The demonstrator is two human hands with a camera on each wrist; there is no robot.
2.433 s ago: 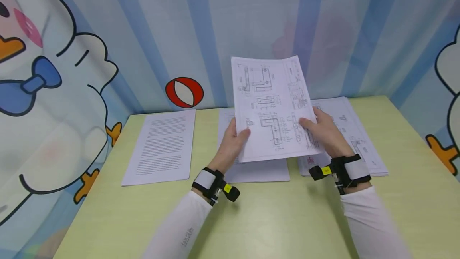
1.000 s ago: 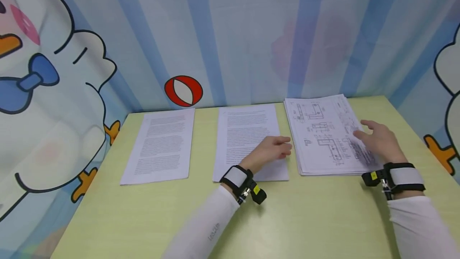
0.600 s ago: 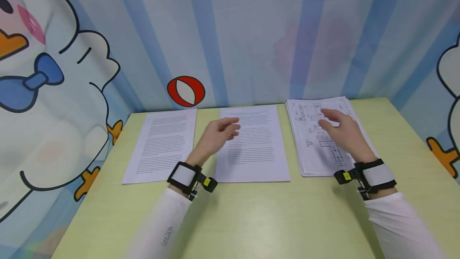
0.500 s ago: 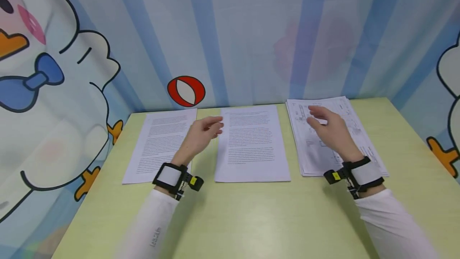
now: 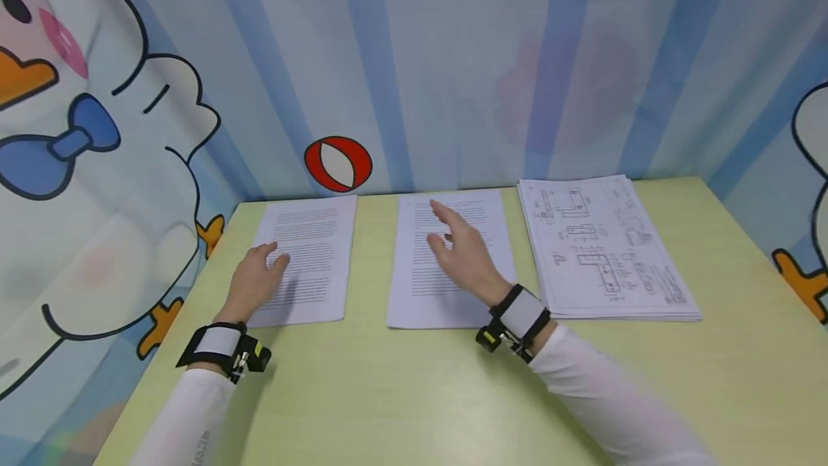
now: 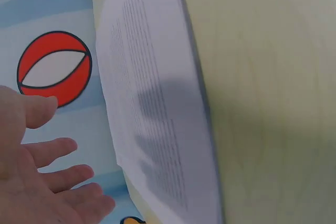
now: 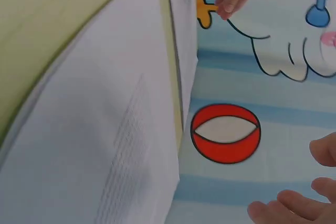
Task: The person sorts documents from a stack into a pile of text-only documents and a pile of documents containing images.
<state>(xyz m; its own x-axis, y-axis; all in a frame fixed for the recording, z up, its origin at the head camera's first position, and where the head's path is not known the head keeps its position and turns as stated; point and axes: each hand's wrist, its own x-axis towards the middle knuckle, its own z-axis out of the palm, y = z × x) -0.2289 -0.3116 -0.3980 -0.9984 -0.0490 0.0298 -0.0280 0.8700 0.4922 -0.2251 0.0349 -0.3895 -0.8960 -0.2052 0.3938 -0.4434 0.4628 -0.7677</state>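
Observation:
Three paper stacks lie side by side on the table. My left hand [image 5: 252, 282] hovers over the left edge of the left stack of text pages [image 5: 317, 236], holding nothing, its fingers apart. Its shadow falls across the printed lines in the left wrist view. Above the middle stack of text pages [image 5: 414, 308] is my right hand [image 5: 466, 254], also holding nothing, thumb and fingers spread. The right stack [image 5: 608, 236], topped by a technical drawing of L-shaped parts, lies apart from both hands.
The pale yellow-green table [image 5: 388, 394] runs back to a blue striped curtain [image 5: 453, 56] printed with a red and white ball [image 5: 338, 164] and a cartoon duck [image 5: 97, 236]. Each wrist wears a strapped camera, such as the left one [image 5: 259, 357].
The drawing pages, earlier lifted in both hands, now lie on the right stack, released. Both hands have since swept left, the left to the left stack, the right to the middle one.

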